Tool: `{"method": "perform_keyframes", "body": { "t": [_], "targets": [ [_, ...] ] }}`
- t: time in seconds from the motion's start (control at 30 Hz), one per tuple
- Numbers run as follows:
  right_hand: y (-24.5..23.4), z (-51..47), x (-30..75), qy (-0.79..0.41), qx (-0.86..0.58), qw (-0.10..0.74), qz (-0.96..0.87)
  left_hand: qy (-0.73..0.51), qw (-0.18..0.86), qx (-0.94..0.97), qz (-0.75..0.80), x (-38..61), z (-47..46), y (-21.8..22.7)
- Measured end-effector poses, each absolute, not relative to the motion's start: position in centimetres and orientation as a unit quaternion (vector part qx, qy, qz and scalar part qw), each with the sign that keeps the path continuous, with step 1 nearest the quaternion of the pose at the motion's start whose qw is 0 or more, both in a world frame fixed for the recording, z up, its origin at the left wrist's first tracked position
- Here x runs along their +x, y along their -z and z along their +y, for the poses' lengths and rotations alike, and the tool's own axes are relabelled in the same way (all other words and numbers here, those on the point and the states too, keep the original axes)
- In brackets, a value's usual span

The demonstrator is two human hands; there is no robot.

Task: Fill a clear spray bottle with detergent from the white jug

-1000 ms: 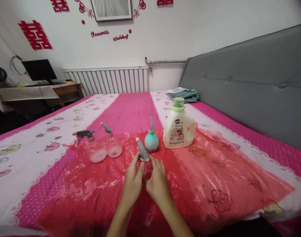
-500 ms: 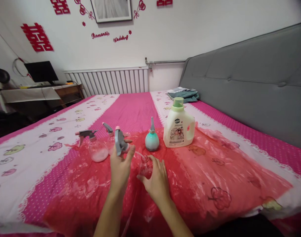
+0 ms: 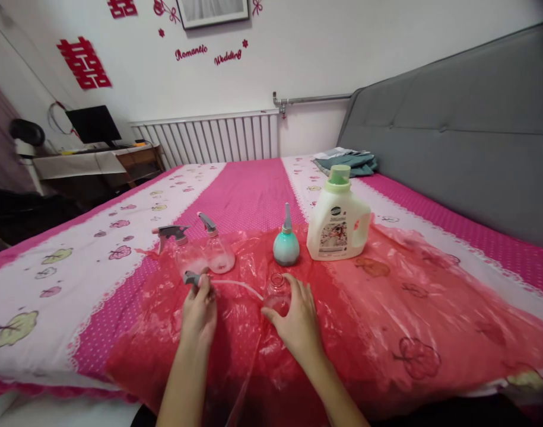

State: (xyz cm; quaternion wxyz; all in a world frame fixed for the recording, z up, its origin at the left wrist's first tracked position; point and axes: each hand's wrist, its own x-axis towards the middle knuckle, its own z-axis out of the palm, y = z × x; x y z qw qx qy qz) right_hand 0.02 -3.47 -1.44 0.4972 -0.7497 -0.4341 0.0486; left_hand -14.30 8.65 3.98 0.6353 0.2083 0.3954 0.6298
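1. Left hand [image 3: 199, 311]: near edge, left of centre. The fingers are closed around a grey spray head [image 3: 191, 277], held low over the sheet.
2. Dip tube [image 3: 235, 285]: thin and pale. It runs from the spray head rightward to the neck of the clear bottle; whether its tip is inside the neck cannot be told.
3. Right hand [image 3: 298, 320]: near edge, right of centre. The fingers are curled loosely about the side of the clear bottle [image 3: 278, 293], with the palm partly open.
4. Clear bottle: small and round, upright on the sheet, mouth uncovered, touching the right hand.
5. Red plastic sheet [image 3: 387, 308]: crinkled, spread over the bedcover, under all the bottles.
6. Two capped spray bottles [image 3: 218, 254]: side by side just beyond the left hand, trigger heads on.
7. Teal bulb bottle [image 3: 286, 246]: upright just beyond the clear bottle.
8. Detergent jug [image 3: 337, 222]: white with a green cap on, right of the teal bottle.
9. Pink bedcover [image 3: 240, 196], folded clothes [image 3: 346, 161], grey headboard [image 3: 453, 130], radiator [image 3: 218, 139].

Status, as judged: the head is off its bottle and the bottle stands open. The jug is still capped and nothing is being poured, so filling and recapping appear outstanding.
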Motion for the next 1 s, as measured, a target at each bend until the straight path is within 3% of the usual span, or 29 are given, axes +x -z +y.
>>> {"method": "perform_keyframes", "body": {
  "t": [0.23,0.6,0.77,0.87,1.0],
  "targets": [
    [1.4,-3.5,0.0,-0.044,-0.750,0.501,-0.430,-0.644,0.625,0.157,0.413,-13.0,8.8,-1.7],
    [1.8,-3.4,-0.1,-0.042,-0.741,0.509,-0.436,-0.505,0.715,0.130,0.465,-12.3,2.7,-4.8],
    [1.6,-3.6,0.1,-0.043,-0.743,0.508,-0.434,-0.450,0.748,0.155,0.461,-11.9,1.6,-4.2],
    [1.6,-4.0,0.3,-0.045,-0.738,0.512,-0.438,-0.467,0.675,0.349,0.452,-11.4,0.7,-2.9],
    [1.8,-4.2,0.3,-0.052,-0.724,0.524,-0.446,-0.485,0.442,0.642,0.398,-9.9,-0.3,-1.9]
  ]
}}
